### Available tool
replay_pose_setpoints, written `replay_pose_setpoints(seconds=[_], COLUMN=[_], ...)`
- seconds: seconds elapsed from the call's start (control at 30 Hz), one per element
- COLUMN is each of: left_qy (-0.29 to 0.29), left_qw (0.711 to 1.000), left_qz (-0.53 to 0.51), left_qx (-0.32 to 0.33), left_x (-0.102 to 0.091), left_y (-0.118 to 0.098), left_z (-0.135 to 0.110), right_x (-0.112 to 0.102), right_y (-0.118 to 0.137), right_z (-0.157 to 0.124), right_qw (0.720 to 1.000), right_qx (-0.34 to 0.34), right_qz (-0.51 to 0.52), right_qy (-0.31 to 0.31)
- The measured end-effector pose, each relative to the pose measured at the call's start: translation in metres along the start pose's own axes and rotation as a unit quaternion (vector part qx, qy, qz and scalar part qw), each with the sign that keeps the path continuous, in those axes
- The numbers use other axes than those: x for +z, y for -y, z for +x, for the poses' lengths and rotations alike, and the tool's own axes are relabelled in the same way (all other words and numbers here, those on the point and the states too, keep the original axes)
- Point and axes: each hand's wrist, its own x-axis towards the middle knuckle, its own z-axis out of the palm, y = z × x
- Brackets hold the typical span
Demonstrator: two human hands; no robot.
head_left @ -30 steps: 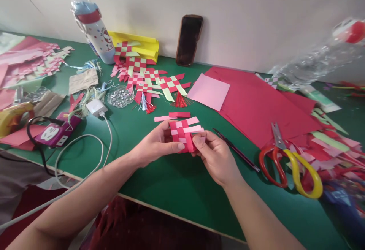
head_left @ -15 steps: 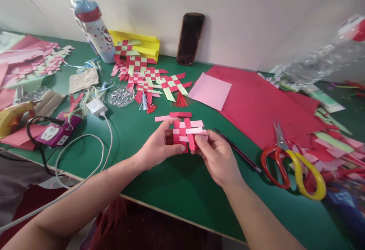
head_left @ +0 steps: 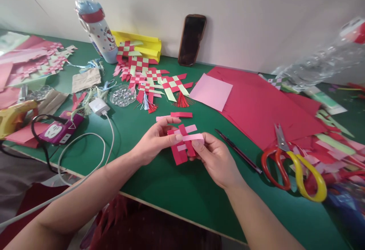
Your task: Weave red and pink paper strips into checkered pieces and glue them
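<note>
Between my hands, above the green table, is a small woven piece of red and pink paper strips [head_left: 180,154]. My left hand [head_left: 156,139] pinches its upper left part, thumb on top. My right hand [head_left: 214,157] grips its right side, thumb pressed near the end of a light pink strip [head_left: 194,137]. The woven piece is tilted, and my fingers hide part of its edges. Just beyond my hands a loose red strip [head_left: 181,114] lies on the table, with a pink strip [head_left: 163,117] partly behind my left hand.
Scissors [head_left: 285,162] and a pen [head_left: 238,150] lie to the right, near red paper sheets [head_left: 256,98] and a pink square [head_left: 211,91]. Finished woven pieces [head_left: 173,84], a bottle [head_left: 99,33] and a phone [head_left: 192,39] are behind. Left are a power strip [head_left: 61,126], charger and cable.
The woven piece has turned and tilted in my hands. My left thumb has moved up from its lower edge to its upper left part.
</note>
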Motion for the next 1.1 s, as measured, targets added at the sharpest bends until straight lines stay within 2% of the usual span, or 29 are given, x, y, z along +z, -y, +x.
replay_pose_setpoints(seconds=[0.07, 0.23, 0.4, 0.6, 0.8, 1.0, 1.1], left_qy=[-0.007, 0.033, 0.008, -0.023, -0.073, -0.076, -0.050], left_qw=[1.000, 0.996, 0.993, 0.993, 0.993, 0.989, 0.982], left_qz=[0.020, 0.079, 0.117, 0.113, 0.091, 0.128, 0.180], left_qx=[0.008, 0.000, -0.011, -0.018, 0.013, 0.018, 0.011], left_x=[-0.004, -0.008, -0.008, -0.005, -0.001, -0.002, -0.009], left_y=[-0.001, -0.003, -0.002, 0.007, 0.017, 0.019, 0.020], left_z=[0.002, 0.004, -0.002, -0.021, -0.042, -0.060, -0.070], right_x=[0.000, 0.001, 0.002, 0.004, 0.011, 0.021, 0.026], right_y=[0.002, 0.008, 0.010, 0.009, 0.011, 0.012, 0.012], right_z=[0.000, -0.001, -0.003, -0.007, -0.011, -0.016, -0.021], right_qw=[1.000, 0.997, 0.993, 0.991, 0.985, 0.977, 0.972], right_qx=[0.006, 0.043, 0.059, 0.054, 0.068, 0.079, 0.086], right_qz=[-0.011, -0.065, -0.094, -0.097, -0.109, -0.148, -0.173], right_qy=[0.010, 0.026, 0.041, 0.075, 0.117, 0.130, 0.135])
